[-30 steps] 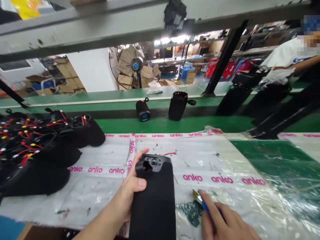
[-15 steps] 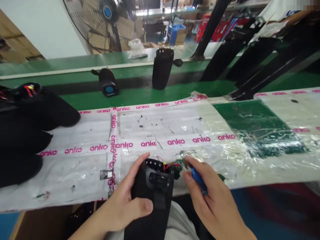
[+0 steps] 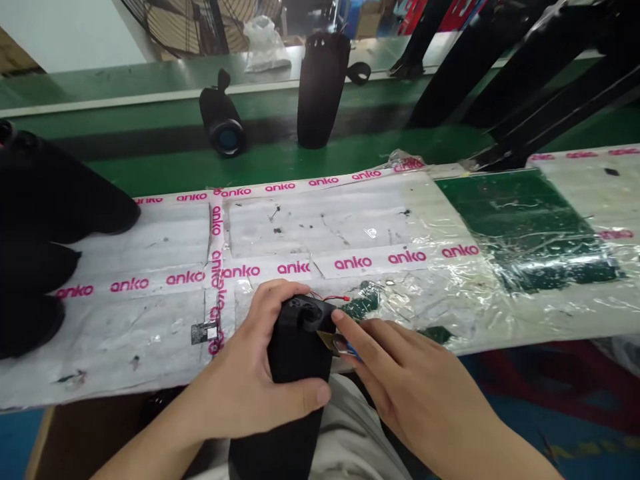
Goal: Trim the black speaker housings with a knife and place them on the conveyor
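My left hand (image 3: 250,373) is wrapped round a black, fabric-covered speaker body (image 3: 300,360), tilted over my lap at the table's front edge. Its thumb lies across the front. A thin red wire with a small red plug (image 3: 345,298) sticks out past the speaker's top end. My right hand (image 3: 400,380) grips a blue-handled utility knife (image 3: 327,341), most of it hidden by the fingers. The blade lies against the speaker's right side, just below the top rim, and my right index finger rests at that rim.
More black speaker bodies (image 3: 65,187) lie at the left. On the green conveyor belt are a small round speaker (image 3: 225,127) and an upright tall one (image 3: 323,93); several long black pieces (image 3: 460,67) lean at the right. A small dark label (image 3: 204,333) lies on the film-covered table (image 3: 280,230).
My right hand has moved left, bringing the knife blade against the speaker. My left hand's fingers have shifted up over its top end, and the speaker has turned slightly. The view has tilted downward.
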The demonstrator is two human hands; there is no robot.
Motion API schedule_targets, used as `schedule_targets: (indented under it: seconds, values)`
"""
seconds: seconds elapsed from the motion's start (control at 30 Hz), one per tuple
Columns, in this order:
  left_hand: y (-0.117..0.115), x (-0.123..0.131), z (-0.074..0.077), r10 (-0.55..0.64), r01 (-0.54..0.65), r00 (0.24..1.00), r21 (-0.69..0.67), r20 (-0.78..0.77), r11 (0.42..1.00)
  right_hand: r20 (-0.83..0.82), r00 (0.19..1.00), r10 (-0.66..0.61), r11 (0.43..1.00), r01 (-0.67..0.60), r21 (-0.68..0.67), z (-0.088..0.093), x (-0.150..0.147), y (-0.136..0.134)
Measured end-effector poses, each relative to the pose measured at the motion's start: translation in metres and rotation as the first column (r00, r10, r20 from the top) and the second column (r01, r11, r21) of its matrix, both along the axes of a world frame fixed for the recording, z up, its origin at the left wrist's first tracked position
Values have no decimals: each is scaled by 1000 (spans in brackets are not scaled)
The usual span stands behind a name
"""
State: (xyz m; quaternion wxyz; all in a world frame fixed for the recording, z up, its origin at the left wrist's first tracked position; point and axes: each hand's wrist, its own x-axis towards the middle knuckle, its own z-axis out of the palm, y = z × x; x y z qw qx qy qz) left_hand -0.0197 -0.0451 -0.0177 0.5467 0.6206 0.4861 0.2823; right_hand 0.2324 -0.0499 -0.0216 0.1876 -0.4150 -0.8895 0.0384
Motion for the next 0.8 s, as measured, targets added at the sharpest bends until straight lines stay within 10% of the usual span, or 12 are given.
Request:
schedule_targets:
  seconds: [0.8]
  values:
    - [3, 3, 8, -74, 75, 997, 20, -16, 997, 388, 921, 39, 994, -76, 83, 29, 0, 5]
